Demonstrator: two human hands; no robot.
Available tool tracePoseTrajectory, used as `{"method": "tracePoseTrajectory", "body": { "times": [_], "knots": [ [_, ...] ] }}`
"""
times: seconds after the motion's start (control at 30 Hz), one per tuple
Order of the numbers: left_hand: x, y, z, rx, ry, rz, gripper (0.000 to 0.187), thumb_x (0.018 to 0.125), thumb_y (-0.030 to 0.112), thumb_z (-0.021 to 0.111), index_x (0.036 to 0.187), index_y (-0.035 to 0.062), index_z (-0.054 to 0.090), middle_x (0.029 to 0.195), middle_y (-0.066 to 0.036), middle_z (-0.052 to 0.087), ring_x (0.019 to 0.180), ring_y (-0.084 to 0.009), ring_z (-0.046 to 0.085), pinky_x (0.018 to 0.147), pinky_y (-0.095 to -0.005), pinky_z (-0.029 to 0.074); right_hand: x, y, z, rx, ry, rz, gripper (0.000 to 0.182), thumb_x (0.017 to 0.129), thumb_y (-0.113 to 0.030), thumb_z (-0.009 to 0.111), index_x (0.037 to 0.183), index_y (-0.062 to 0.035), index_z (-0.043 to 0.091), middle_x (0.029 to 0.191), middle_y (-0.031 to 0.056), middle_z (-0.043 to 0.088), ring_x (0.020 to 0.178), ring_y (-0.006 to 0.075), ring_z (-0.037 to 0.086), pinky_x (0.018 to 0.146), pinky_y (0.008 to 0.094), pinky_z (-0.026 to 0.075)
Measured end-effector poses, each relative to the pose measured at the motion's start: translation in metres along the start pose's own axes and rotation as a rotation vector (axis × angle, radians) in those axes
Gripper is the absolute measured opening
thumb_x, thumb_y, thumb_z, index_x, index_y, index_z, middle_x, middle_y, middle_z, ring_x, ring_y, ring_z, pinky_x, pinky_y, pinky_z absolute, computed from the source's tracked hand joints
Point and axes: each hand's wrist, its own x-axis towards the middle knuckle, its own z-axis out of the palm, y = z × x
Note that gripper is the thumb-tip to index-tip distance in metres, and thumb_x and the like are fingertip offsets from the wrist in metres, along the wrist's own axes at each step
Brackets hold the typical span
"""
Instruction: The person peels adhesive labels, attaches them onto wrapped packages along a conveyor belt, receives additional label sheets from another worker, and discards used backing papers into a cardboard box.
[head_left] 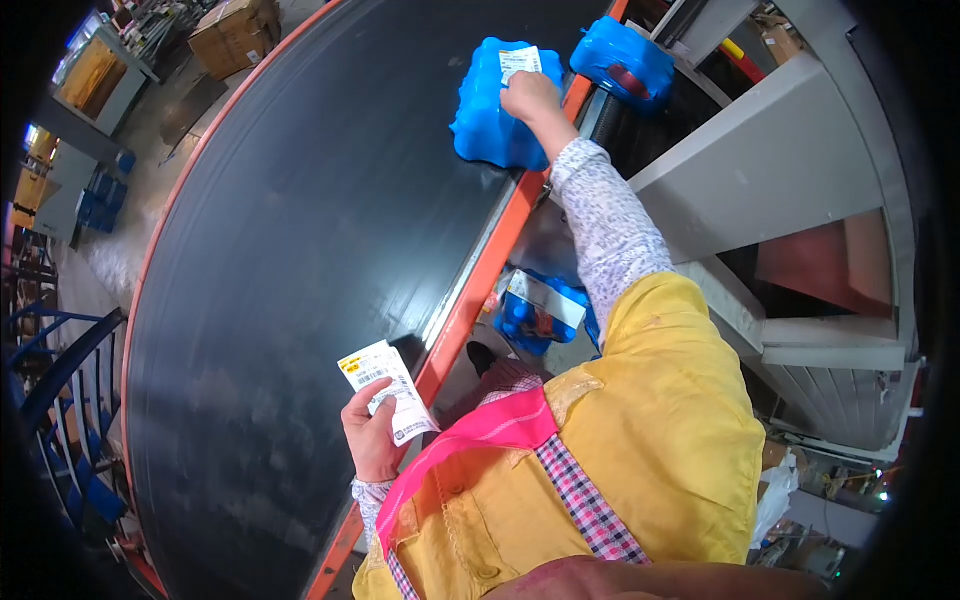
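My left hand grips a few white printed shipping labels with yellow marks, thumb on top, above the near edge of the black conveyor belt. My right hand reaches far forward, its fingers curled at the lower edge of another shipping label. That label lies on a lumpy pack wrapped in blue plastic, which rests on the belt by the orange rail. Whether the label is fully stuck down cannot be seen.
A second blue-wrapped pack sits beyond the orange rail. Below the rail is a third blue pack with a white label. Grey machine panels stand at right. A cardboard box lies on the floor, back left.
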Motion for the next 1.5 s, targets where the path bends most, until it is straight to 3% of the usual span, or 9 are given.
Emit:
{"method": "tracePoseTrajectory", "body": {
  "times": [0.2, 0.3, 0.47, 0.63, 0.87, 1.17, 1.3, 1.43, 1.5],
  "knots": [
    [-0.006, -0.019, -0.016, -0.004, 0.015, 0.019, 0.026, 0.080, -0.012, 0.051, 0.104, -0.0062, 0.062, 0.096, -0.014, 0.064, 0.080, -0.0183, 0.064, 0.070, -0.0281, 0.053, 0.025, 0.018, -0.041, 0.066, 0.215, -0.087, 0.024, 0.085, -0.029, 0.055, 0.084, -0.0101, 0.071, 0.082, 0.0127, 0.068, 0.083, 0.0309, 0.065, 0.075, 0.0449, 0.050],
    [-0.009, -0.024, -0.021, 0.015, 0.002, 0.018, 0.025, 0.080, -0.010, 0.054, 0.102, -0.0056, 0.064, 0.094, -0.012, 0.065, 0.079, -0.0154, 0.063, 0.070, -0.0258, 0.051, 0.018, 0.029, -0.042, 0.219, -0.052, 0.028, 0.019, 0.080, -0.023, 0.063, 0.090, -0.0082, 0.068, 0.092, 0.0131, 0.067, 0.092, 0.0323, 0.062, 0.083, 0.0425, 0.047],
    [-0.014, -0.024, -0.019, 0.039, 0.012, 0.025, 0.025, 0.079, -0.009, 0.055, 0.102, -0.0054, 0.064, 0.092, -0.010, 0.065, 0.077, -0.0133, 0.061, 0.068, -0.0236, 0.049, -0.063, 0.037, -0.043, 0.132, 0.108, -0.544, 0.036, 0.068, -0.012, 0.070, 0.103, -0.0118, 0.062, 0.117, 0.0091, 0.056, 0.115, 0.0318, 0.045, 0.093, 0.0427, 0.042],
    [-0.013, -0.016, -0.010, 0.083, -0.022, 0.023, 0.025, 0.079, -0.010, 0.054, 0.102, -0.0052, 0.064, 0.092, -0.010, 0.065, 0.076, -0.0126, 0.062, 0.067, -0.0236, 0.049, -0.082, 0.022, -0.051, 0.176, 0.261, -0.691, 0.016, 0.072, -0.006, 0.066, 0.087, -0.0108, 0.065, 0.102, 0.0012, 0.063, 0.103, 0.0232, 0.054, 0.082, 0.0397, 0.047],
    [-0.003, -0.006, -0.001, 0.070, -0.042, 0.012, 0.025, 0.080, -0.010, 0.054, 0.103, -0.0053, 0.064, 0.093, -0.011, 0.065, 0.075, -0.0128, 0.062, 0.065, -0.0232, 0.050, -0.050, 0.000, -0.065, 0.306, 0.038, -0.950, 0.005, 0.077, -0.003, 0.056, 0.078, -0.0043, 0.061, 0.081, 0.0091, 0.060, 0.082, 0.0260, 0.060, 0.071, 0.0356, 0.051],
    [0.007, 0.002, 0.003, 0.011, -0.012, 0.087, 0.026, 0.081, -0.011, 0.049, 0.103, -0.0069, 0.061, 0.096, -0.017, 0.064, 0.076, -0.0203, 0.067, 0.067, -0.0287, 0.056, -0.054, -0.013, -0.102, -0.024, -0.103, -1.373, 0.018, 0.075, 0.000, 0.060, 0.093, 0.0002, 0.062, 0.108, 0.0083, 0.060, 0.118, 0.0254, 0.048, 0.091, 0.0320, 0.049],
    [0.007, 0.006, 0.007, -0.060, -0.015, 0.041, 0.027, 0.082, -0.011, 0.047, 0.104, -0.0072, 0.060, 0.096, -0.018, 0.064, 0.080, -0.0215, 0.067, 0.071, -0.0308, 0.057, -0.063, -0.003, -0.082, -0.116, -0.012, -1.452, 0.026, 0.078, -0.003, 0.058, 0.102, -0.0001, 0.064, 0.116, 0.0063, 0.059, 0.122, 0.0247, 0.045, 0.101, 0.0380, 0.040],
    [-0.005, -0.016, -0.015, -0.077, -0.032, 0.060, 0.027, 0.081, -0.011, 0.048, 0.104, -0.0070, 0.061, 0.095, -0.017, 0.065, 0.080, -0.0202, 0.066, 0.070, -0.0286, 0.056, -0.090, 0.007, -0.081, -0.332, 0.019, -1.231, 0.028, 0.080, -0.010, 0.058, 0.107, -0.0021, 0.063, 0.119, 0.0096, 0.057, 0.127, 0.0281, 0.041, 0.105, 0.0482, 0.029],
    [-0.009, -0.021, -0.018, -0.053, -0.014, 0.072, 0.026, 0.081, -0.012, 0.049, 0.104, -0.0068, 0.061, 0.095, -0.016, 0.065, 0.079, -0.0191, 0.066, 0.069, -0.0269, 0.055, -0.118, -0.007, -0.081, -0.102, 0.109, -1.092, 0.032, 0.080, -0.020, 0.059, 0.105, -0.0007, 0.063, 0.119, 0.0122, 0.058, 0.128, 0.0301, 0.039, 0.106, 0.0468, 0.028]
  ]
}}
